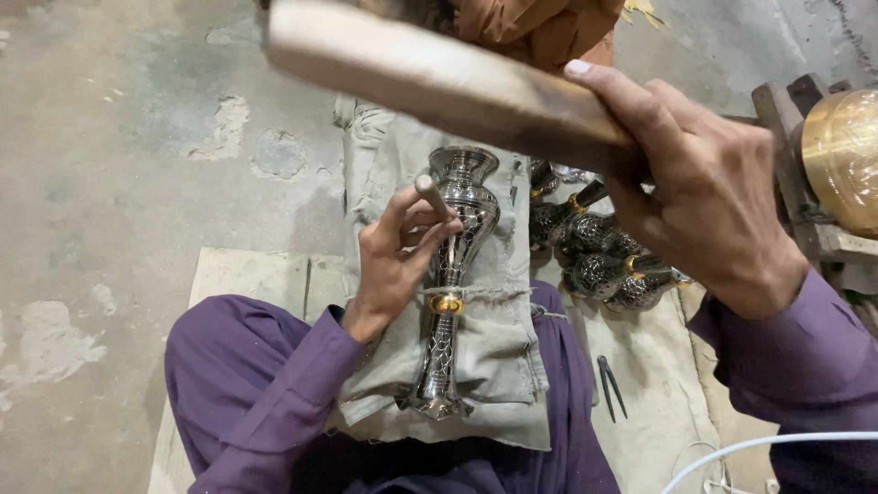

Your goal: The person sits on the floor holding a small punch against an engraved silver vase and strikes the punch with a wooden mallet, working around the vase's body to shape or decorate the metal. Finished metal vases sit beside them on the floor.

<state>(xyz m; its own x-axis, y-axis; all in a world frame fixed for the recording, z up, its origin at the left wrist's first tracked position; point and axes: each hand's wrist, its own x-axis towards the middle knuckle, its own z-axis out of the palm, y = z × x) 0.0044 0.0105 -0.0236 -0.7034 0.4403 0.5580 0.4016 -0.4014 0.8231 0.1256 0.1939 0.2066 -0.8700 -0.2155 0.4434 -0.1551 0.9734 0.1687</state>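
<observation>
The left hand (395, 265) pinches a short punch (433, 197) against the metal vase (455, 274); the right hand (704, 197) grips a raised wooden mallet (439, 82). The vase lies on folded cloth (498, 357) over the lap, long axis running away from the body, mouth far. Chased pattern covers most of it (remaining extent unclear).

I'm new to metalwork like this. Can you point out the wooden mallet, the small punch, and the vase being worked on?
wooden mallet (439, 82): head view, middle of the wooden piece.
small punch (432, 195): head view, upper shaft above the fingers.
vase (463, 206): head view, patterned bulging body.
</observation>
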